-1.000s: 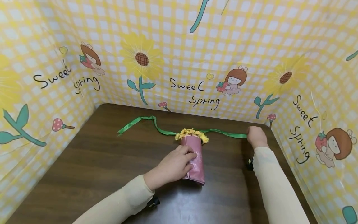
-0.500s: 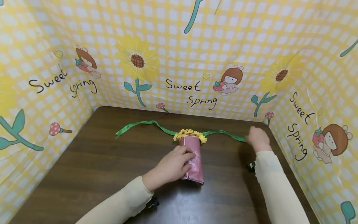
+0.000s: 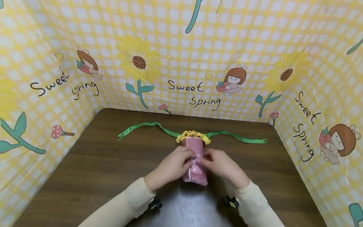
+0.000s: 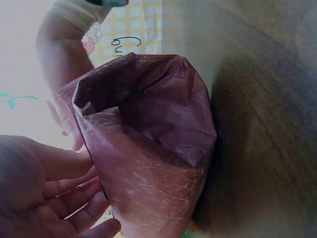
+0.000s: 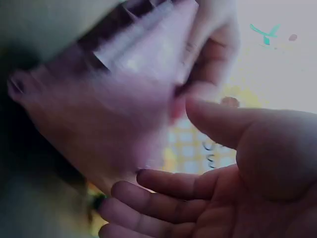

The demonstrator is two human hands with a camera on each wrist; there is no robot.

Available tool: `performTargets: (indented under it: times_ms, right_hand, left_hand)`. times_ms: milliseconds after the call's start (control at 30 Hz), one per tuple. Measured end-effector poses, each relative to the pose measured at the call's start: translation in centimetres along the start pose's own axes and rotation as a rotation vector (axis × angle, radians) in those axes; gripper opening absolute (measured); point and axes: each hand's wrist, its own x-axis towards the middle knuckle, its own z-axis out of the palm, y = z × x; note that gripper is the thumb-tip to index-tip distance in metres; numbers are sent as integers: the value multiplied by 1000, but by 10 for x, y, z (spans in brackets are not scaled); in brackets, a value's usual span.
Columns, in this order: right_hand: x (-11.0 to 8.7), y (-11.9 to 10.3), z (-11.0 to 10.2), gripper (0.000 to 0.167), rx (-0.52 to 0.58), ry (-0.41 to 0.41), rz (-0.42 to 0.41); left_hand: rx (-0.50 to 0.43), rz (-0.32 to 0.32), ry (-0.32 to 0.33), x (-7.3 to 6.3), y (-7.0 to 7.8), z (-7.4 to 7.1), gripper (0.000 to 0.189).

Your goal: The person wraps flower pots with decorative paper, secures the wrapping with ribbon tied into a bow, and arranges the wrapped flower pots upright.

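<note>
A small bouquet lies on the table, its pink paper wrap [image 3: 194,170] toward me and its yellow flowers [image 3: 189,135] at the far end. My left hand [image 3: 171,167] holds the wrap from the left, fingers and thumb over its top. From the right, my right hand [image 3: 224,164] reaches the wrap's upper side; the right wrist view shows its fingers [image 5: 163,206] mostly extended and the thumb apart. The left wrist view looks into the wrap's hollow, folded lower end [image 4: 158,109]. A green ribbon [image 3: 241,137] runs under the flower end, both tails spread sideways.
The dark brown wooden table [image 3: 113,167] is enclosed by a yellow checked cloth [image 3: 181,63] at the back and both sides. Black wrist devices [image 3: 232,201] hang below the cream sleeves [image 3: 255,205].
My right hand has let go of the ribbon's right tail, which now lies on the table. It has come back left to the bouquet. My left hand has stayed on the wrap.
</note>
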Motion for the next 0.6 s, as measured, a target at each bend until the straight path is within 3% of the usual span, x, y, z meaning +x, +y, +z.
performTargets:
  times_ms: [167,267,333,533,600]
  right_hand:
    - [-2,3,14,44,26,-19,58]
    - [0,8,15,47,62,-42,98]
    - [2,12,15,48,100,-83,133]
    - [7,21,19,47,242,-199,185]
    - [8,23,20,47,266,-212,188]
  left_hand:
    - [-99,5,13,3,-7,2,18]
    - [-155,-47,-2,5,-12,3,19]
    - [-203,-123,-19,5,-16,3,22]
    - [-377,-447,-130,3,-28,1,48]
    - [-412,-508,-179,3,-32,0,52]
